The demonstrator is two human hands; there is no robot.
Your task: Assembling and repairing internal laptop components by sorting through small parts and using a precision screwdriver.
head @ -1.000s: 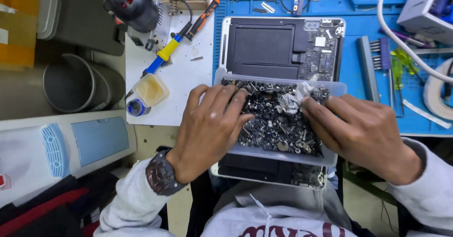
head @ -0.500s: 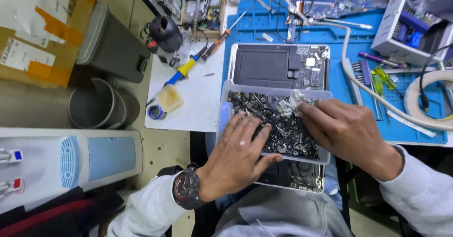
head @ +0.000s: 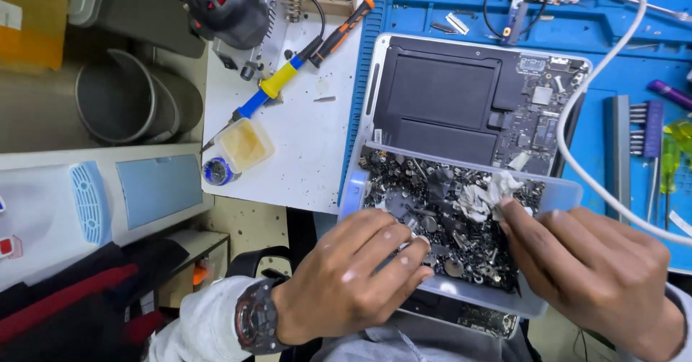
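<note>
Clutter is seen at the far left of the frame: a grey metal bin (head: 126, 99) at the upper left and a pale plastic appliance (head: 86, 203) below it. On the white board (head: 310, 153) left of centre, a small yellowish tub (head: 245, 144) and a yellow-and-blue handled tool (head: 277, 85) are laid, with a black device (head: 227, 5) above them. At lower centre, the left hand (head: 353, 283), a dark watch (head: 254, 317) worn at its wrist, is spread over the near edge of a clear plastic tray (head: 559, 196), fingers loosely apart among the small screws and metal parts (head: 440, 214) heaped inside. An opened laptop base (head: 447, 99) is shown just behind the tray, on the blue mat (head: 634, 45). At lower right, the right hand (head: 598, 275) is rested on the tray, fingertips pressed together against a crumpled white scrap (head: 479, 196); whether it is pinched cannot be told. A white cable (head: 584, 110) is curved along the right.
</note>
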